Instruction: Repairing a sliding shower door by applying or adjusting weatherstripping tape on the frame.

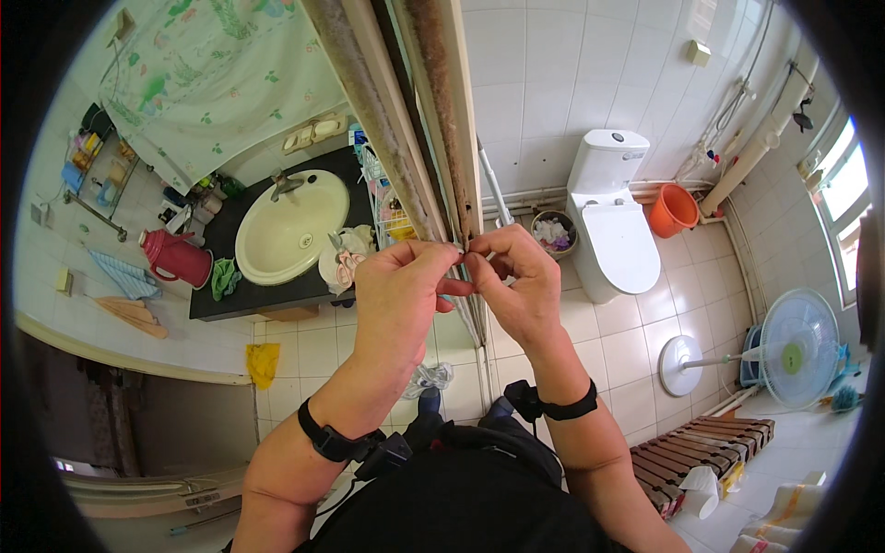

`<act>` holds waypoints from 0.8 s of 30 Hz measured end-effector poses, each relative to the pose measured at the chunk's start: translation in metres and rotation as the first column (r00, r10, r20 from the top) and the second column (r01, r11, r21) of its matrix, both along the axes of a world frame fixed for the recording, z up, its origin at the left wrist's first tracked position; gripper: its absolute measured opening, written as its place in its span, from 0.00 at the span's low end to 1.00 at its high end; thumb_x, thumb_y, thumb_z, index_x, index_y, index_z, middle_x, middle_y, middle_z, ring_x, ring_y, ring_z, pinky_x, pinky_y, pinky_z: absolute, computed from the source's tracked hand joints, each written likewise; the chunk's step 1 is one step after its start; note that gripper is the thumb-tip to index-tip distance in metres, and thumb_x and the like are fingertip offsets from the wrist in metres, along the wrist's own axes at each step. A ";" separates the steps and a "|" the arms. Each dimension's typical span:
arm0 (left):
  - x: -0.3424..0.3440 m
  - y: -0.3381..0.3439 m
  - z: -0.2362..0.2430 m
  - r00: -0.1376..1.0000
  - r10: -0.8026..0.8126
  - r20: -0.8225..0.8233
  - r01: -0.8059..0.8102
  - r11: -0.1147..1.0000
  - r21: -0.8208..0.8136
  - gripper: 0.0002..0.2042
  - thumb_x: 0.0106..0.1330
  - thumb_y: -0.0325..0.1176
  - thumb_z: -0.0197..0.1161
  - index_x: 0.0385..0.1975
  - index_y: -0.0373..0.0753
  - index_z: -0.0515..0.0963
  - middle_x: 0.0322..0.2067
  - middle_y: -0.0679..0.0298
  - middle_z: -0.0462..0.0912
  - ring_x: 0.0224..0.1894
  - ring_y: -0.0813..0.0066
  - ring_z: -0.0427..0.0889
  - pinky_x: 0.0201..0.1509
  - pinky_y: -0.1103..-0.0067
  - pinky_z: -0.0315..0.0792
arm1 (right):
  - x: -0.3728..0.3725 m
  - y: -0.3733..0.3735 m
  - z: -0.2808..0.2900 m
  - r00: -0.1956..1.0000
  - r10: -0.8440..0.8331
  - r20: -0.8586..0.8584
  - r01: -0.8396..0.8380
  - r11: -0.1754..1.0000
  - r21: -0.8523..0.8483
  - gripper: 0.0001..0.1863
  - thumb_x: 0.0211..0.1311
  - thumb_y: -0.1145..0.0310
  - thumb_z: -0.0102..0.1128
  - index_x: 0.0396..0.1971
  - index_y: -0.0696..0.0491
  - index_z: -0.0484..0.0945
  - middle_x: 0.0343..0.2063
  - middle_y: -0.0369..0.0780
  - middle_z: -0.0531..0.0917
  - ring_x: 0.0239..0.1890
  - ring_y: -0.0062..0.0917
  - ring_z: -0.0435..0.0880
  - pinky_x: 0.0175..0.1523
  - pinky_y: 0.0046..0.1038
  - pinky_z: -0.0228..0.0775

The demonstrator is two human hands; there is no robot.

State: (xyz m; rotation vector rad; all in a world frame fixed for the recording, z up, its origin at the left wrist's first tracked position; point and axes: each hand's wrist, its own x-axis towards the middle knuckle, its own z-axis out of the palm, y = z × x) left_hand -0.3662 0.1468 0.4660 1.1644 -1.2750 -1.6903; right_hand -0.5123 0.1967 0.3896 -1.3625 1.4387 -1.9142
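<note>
Pinching narrowly, fingertips nearly together: one left hand (396,290), one right hand (524,293); contents hidden, cannot be told. One rusty door frame (441,101) before them, past the right edge of the black surface (267,298). Surface: one basin (293,226); one red thermos (180,258), left edge; one blue package (358,138), back right corner, any print too small to read.

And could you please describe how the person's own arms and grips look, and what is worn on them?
The left grip and right grip are ungloved hands. Both forearms are bare, with no sleeves showing. The left forearm wears a black strap, with a boxy black unit beside it; the right forearm wears another black strap with a small black box.
</note>
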 end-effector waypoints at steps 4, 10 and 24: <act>-0.002 0.002 0.002 0.999 0.031 -0.036 -0.031 1.000 -0.003 0.08 0.69 0.32 0.70 0.36 0.32 0.86 0.32 0.62 0.89 0.29 0.72 0.91 0.31 0.80 0.74 | 0.000 0.000 0.002 1.000 -0.006 -0.006 0.006 1.000 -0.011 0.05 0.65 0.79 0.72 0.39 0.57 0.86 0.36 0.35 0.84 0.25 0.12 0.78 0.30 0.20 0.69; 0.001 0.001 -0.003 1.000 -0.006 0.009 0.006 1.000 -0.026 0.10 0.71 0.35 0.71 0.43 0.35 0.87 0.39 0.61 0.92 0.32 0.70 0.91 0.35 0.79 0.76 | 0.000 -0.002 0.000 1.000 -0.004 -0.012 0.003 1.000 -0.019 0.05 0.65 0.79 0.71 0.39 0.57 0.86 0.35 0.35 0.84 0.25 0.12 0.78 0.30 0.19 0.69; 0.001 0.006 -0.005 0.999 -0.037 0.016 0.038 0.992 -0.123 0.12 0.77 0.36 0.69 0.48 0.33 0.87 0.42 0.62 0.92 0.34 0.72 0.91 0.35 0.81 0.76 | -0.003 -0.002 0.000 1.000 -0.006 -0.025 0.006 1.000 -0.026 0.05 0.65 0.79 0.72 0.39 0.56 0.87 0.34 0.35 0.84 0.26 0.12 0.79 0.31 0.20 0.70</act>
